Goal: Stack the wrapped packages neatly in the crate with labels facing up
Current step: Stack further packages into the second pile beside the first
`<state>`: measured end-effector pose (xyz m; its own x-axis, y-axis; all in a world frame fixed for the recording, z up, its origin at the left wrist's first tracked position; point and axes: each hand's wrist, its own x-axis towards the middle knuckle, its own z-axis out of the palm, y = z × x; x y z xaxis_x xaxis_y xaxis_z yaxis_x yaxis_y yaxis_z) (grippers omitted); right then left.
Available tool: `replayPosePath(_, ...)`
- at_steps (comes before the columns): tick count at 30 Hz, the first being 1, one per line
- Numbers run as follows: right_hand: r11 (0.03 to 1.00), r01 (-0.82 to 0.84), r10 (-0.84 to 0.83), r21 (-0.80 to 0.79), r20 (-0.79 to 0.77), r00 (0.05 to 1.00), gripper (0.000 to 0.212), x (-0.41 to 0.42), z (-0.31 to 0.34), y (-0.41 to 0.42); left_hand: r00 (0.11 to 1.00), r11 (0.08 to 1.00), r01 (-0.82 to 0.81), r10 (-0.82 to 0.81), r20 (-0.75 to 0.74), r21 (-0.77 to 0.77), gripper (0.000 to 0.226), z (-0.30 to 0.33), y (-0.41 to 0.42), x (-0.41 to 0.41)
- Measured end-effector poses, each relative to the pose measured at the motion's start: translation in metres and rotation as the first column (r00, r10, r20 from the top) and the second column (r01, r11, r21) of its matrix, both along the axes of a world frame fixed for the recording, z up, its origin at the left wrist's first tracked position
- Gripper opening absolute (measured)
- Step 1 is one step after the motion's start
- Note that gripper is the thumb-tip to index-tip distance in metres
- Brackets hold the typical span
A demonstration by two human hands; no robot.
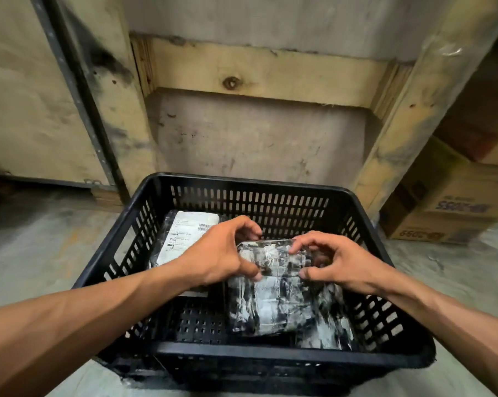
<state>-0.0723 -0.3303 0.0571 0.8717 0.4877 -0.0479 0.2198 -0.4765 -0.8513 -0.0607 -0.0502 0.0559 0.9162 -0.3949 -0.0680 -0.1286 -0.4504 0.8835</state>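
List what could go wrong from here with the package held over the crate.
1. The left hand and right hand pinch only the far end of the shiny wrapped package; it may slip or land crooked.
2. No label shows on its upper face, unlike the labelled package at the back left; it may go down label-down.
3. Fingers could catch against the black crate wall.
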Motion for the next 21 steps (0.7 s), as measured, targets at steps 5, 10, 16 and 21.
replayPosePath(5, 0.976, 0.159, -0.156, 0.146, -0.034, 0.987, 0.074, -0.003, 0.015, 0.015, 0.954, 0.997, 0.010, -0.031, 0.299, 0.073, 0.064, 0.028, 0.003, 0.004)
replayPosePath(10, 0.984, 0.159, -0.172, 0.077, 0.212, 0.962, 0.053, 0.001, 0.028, 0.025, 0.962, 1.000, -0.019, 0.014, 0.272, 0.016, 0.057, 0.039, 0.018, 0.010)
replayPosePath(16, 0.969, 0.174, -0.219, 0.176, 0.288, 0.932, 0.054, 0.005, 0.022, 0.028, 0.993, 0.976, -0.028, 0.003, -0.117, -0.215, 0.040, 0.044, 0.022, 0.010)
replayPosePath(21, 0.936, 0.241, -0.284, 0.257, 0.145, 0.948, 0.038, 0.007, 0.026, 0.031, 0.987, 0.918, -0.163, 0.145, -0.075, -0.363, 0.038, 0.031, 0.012, 0.010)
